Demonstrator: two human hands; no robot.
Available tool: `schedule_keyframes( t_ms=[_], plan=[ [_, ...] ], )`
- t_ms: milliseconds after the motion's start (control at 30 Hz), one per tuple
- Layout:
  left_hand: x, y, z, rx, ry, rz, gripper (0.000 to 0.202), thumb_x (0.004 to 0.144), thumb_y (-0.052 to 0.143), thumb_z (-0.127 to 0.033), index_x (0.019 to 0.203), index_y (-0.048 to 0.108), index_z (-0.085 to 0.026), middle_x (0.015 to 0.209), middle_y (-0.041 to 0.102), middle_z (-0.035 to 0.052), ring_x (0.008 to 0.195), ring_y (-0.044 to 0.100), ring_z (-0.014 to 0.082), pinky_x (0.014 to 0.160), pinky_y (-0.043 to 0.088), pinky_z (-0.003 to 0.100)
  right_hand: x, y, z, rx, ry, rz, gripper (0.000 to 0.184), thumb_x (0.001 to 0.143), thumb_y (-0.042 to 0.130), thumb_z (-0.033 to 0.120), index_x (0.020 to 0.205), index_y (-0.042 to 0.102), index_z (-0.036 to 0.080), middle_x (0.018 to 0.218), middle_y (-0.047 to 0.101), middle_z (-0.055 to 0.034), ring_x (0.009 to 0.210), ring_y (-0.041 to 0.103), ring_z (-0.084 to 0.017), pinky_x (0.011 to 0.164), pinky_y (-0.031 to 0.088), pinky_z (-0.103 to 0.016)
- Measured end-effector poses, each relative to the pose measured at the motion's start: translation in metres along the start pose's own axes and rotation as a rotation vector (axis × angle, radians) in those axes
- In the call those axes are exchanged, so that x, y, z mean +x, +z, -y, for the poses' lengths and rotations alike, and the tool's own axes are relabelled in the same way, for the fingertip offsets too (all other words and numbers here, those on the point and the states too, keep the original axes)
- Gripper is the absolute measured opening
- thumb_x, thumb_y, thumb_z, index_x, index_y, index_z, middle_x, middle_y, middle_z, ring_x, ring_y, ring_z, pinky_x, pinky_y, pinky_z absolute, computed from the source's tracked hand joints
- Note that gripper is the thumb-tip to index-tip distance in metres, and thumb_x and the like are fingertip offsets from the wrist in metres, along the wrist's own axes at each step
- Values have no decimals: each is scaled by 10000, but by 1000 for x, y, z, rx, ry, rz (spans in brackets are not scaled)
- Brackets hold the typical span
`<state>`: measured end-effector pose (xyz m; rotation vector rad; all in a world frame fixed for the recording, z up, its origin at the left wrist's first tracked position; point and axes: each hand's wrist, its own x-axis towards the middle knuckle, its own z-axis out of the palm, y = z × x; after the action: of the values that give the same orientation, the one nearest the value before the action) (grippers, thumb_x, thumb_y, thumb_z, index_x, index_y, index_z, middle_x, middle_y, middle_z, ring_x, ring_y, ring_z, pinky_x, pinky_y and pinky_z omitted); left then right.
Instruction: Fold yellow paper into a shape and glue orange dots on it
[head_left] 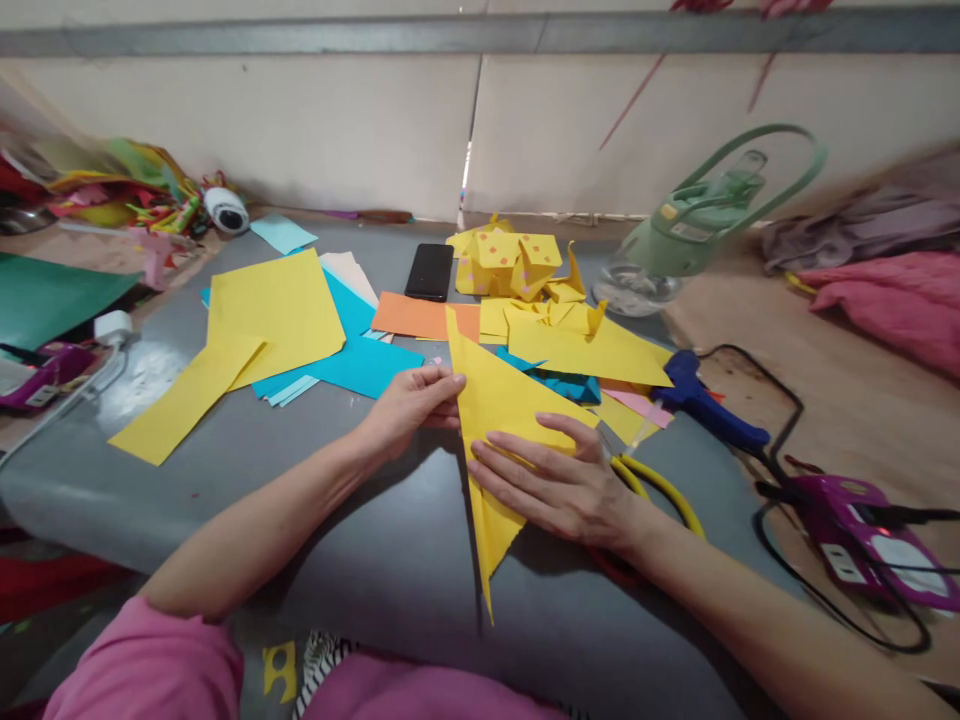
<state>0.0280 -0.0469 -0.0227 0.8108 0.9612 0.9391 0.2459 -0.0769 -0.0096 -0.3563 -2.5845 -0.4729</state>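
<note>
A yellow sheet of paper (499,395), folded into a triangle, is held slightly above the grey table in front of me. My left hand (415,408) is closed on its left edge, thumb on top and fingers underneath. My right hand (566,485) lies over the paper's right part with its fingers stretched out flat and a little apart. What lies under the right palm is hidden. Just beyond the triangle are other folded yellow paper pieces (555,345) and a folded blue paper piece (566,385). Yellow-handled scissors (671,490) lie partly behind my right wrist.
Yellow sheets (274,315) overlap blue paper (360,368) on the left. At the back stand a black phone (429,272), a spotted yellow paper model (506,252) and a green-topped bottle (686,235). A blue glue gun (709,405) and its cord lie right, near a purple power strip (847,530).
</note>
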Motion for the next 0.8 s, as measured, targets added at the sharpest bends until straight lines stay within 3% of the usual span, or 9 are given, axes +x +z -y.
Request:
schedule_keyframes(
  t_ms=[100,200,367,433,533,633,733,800],
  plan=[
    [2,-3,-3,30,13,-18,370,656,860,-460,770,648,-179,766,715,13,646,650,109,624,535,235,-3,2,0,216,122,126,477,952,547,58,1286,631,388,1250,725,66,1141,692,-164,1089,453,-420],
    [2,-5,-2,42,43,-11,368,665,849,-470,787,664,-176,792,718,22,670,653,115,634,529,243,-5,4,0,286,189,196,475,973,516,81,1277,634,427,1269,715,71,1136,695,-183,1085,442,-450],
    [3,-7,1,53,84,26,362,706,816,-491,838,685,-180,801,725,30,713,673,135,662,528,250,-4,9,0,41,4,35,346,967,544,74,1232,648,271,1240,737,26,1131,677,-143,1104,372,-422],
    [2,-6,1,57,77,29,358,711,811,-486,847,684,-180,789,723,26,689,665,126,647,521,239,-3,10,1,44,7,-2,317,970,540,77,1217,647,245,1221,746,25,1120,677,-136,1100,352,-414],
    [-1,-4,0,82,71,82,336,732,803,-459,879,687,-179,823,731,29,706,669,119,664,522,233,-2,9,1,207,147,18,359,975,493,77,1222,642,290,1166,768,37,1069,700,-139,1059,369,-420],
    [-5,-2,1,69,48,209,336,730,824,-363,982,690,-185,891,755,42,783,695,135,734,534,254,0,7,0,377,325,18,337,950,469,92,1127,685,281,1038,798,17,924,731,-151,995,411,-416],
    [-7,0,5,93,0,286,375,732,818,-252,1072,677,-183,904,769,53,789,701,136,754,524,260,2,5,-1,483,589,18,210,960,514,233,916,719,245,832,781,0,748,705,-167,820,489,-351],
    [-7,1,10,129,-2,304,365,756,793,-236,1097,676,-177,918,774,66,805,705,144,755,516,262,4,4,-1,561,788,66,264,961,526,338,803,710,235,721,734,4,658,659,-171,679,492,-312]
  ],
)
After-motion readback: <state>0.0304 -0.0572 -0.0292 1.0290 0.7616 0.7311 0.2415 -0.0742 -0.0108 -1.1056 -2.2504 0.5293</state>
